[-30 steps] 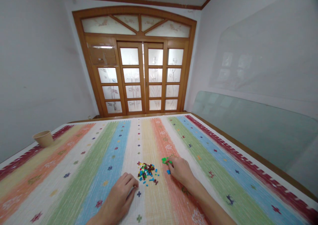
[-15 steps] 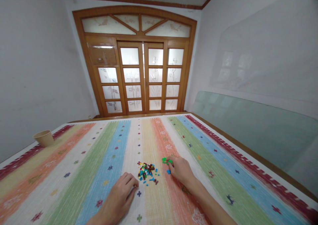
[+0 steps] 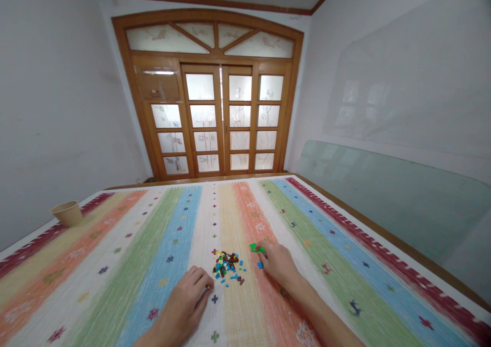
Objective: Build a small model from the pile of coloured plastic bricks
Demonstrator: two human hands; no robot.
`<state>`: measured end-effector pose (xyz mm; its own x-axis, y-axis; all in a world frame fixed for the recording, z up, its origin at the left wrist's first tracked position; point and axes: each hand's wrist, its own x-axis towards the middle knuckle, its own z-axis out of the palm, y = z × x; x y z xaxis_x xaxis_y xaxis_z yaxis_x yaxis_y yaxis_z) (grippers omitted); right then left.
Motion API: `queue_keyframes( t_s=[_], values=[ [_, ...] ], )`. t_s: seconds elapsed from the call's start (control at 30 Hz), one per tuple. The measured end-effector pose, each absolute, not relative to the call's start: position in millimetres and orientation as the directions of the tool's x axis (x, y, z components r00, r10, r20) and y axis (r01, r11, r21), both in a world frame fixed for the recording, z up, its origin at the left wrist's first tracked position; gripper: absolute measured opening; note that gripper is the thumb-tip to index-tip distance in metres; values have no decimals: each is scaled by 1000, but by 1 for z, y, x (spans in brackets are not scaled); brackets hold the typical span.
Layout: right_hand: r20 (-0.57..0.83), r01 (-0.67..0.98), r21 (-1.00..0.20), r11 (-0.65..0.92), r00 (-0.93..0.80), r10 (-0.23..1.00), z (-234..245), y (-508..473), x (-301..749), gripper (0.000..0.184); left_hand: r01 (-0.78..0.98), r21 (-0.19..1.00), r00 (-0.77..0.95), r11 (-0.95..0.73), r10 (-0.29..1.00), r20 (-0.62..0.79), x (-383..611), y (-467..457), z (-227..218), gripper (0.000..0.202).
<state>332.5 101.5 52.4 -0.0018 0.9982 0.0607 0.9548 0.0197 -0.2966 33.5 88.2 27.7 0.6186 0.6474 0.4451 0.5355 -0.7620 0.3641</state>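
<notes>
A pile of small building bricks [image 3: 227,265] in brown, blue, green, yellow and white lies on the striped cloth. To its right are several green bricks [image 3: 253,247], with the fingertips of my right hand [image 3: 279,259] pinched at one of them. Part of that brick is hidden by the fingers. Just below sits a loose blue brick [image 3: 260,265]. My left hand [image 3: 189,294] rests on the cloth at the left of the pile, fingers curled in and thumb close to them. I see nothing held in it.
A striped tablecloth [image 3: 153,265] covers the table. A tan paper cup [image 3: 68,214] stands near the left edge. Beyond the table are wooden doors with glass panes [image 3: 221,117]. A pale green glass panel [image 3: 383,188] leans along the right wall.
My right hand has shifted very slightly at the green bricks. My left hand and the pile look the same.
</notes>
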Motion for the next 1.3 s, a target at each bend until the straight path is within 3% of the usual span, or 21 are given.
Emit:
queue_keyframes(
  t_s=[0.77, 1.3],
  values=[
    [48, 941, -334, 47, -33, 998, 57, 98, 328, 36, 528, 368, 609, -766, 643, 465, 34, 87, 29, 19],
    [51, 956, -293, 28, -14, 999, 57, 100, 329, 34, 519, 366, 605, -773, 634, 482, 34, 87, 29, 18]
  ],
)
